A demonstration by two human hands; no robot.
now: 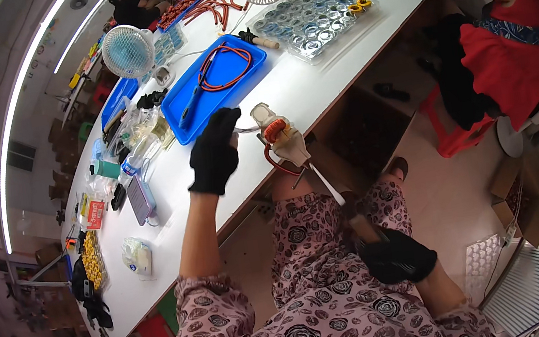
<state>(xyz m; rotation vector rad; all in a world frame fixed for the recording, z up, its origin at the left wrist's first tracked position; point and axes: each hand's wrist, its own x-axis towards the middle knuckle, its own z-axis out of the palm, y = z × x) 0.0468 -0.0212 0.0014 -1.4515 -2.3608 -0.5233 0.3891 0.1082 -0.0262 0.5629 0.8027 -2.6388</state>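
Right hand (397, 255) grips brown handle (364, 228) beyond table edge (361, 64).

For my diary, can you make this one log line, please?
left hand: beside orange coil | right hand: grips brown-handled tool | blue tray: holds red cable

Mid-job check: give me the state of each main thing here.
Left hand: gloved, raised beside the wound ring
Right hand: gloved, closed around brown handle
Wound ring: sitting in pale holder
Blue tray: holding red cable loop and blue-handled tool
Clear tray: holding many silvery rings
Nearer fan: cannot tell whether running
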